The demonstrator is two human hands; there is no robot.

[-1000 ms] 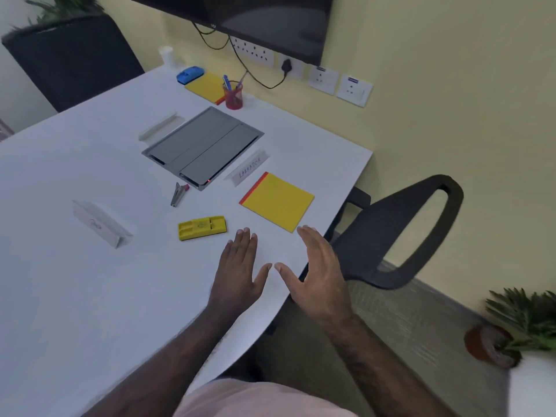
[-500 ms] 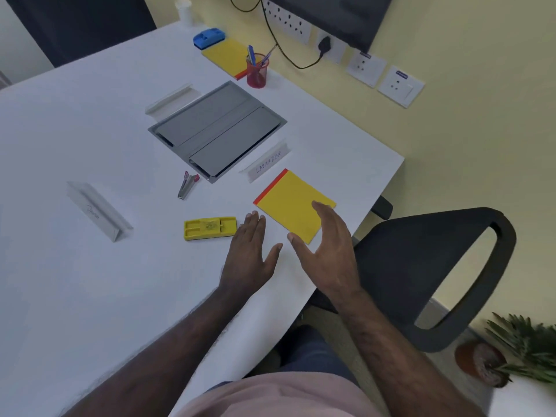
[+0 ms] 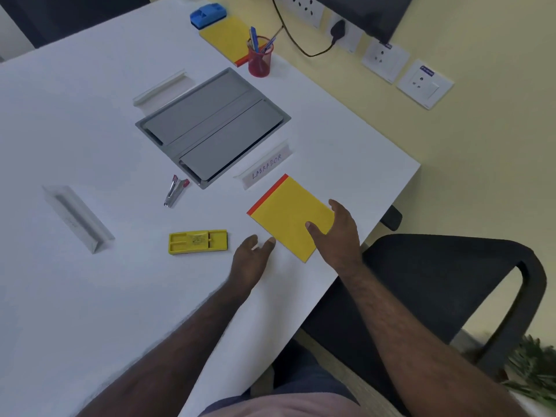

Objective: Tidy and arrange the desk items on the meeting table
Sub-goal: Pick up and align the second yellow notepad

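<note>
A yellow notepad with a red top strip (image 3: pixel 285 213) lies flat near the table's right edge. My right hand (image 3: pixel 338 233) rests over its right corner, fingers spread, thumb on the pad; nothing is lifted. My left hand (image 3: pixel 251 260) lies on the white table (image 3: pixel 90 296) just left of the pad's near corner, fingers loosely curled and empty. A yellow plastic holder (image 3: pixel 197 241) sits left of that hand. A small stapler (image 3: pixel 175 190) lies further back. A name card reading LABRADOR (image 3: pixel 264 170) stands behind the pad.
A grey flap panel (image 3: pixel 212 126) is set into the table. Two more white name cards (image 3: pixel 76 218) (image 3: pixel 164 91) stand at the left and back. A red pen cup (image 3: pixel 259 57), second yellow pad (image 3: pixel 225 36) and blue duster (image 3: pixel 208 15) sit at the back. A black chair (image 3: pixel 451 281) stands right.
Both hands have moved forward across the table. My right hand has come onto the notepad's right corner. My left hand's fingers have curled in beside the pad.
</note>
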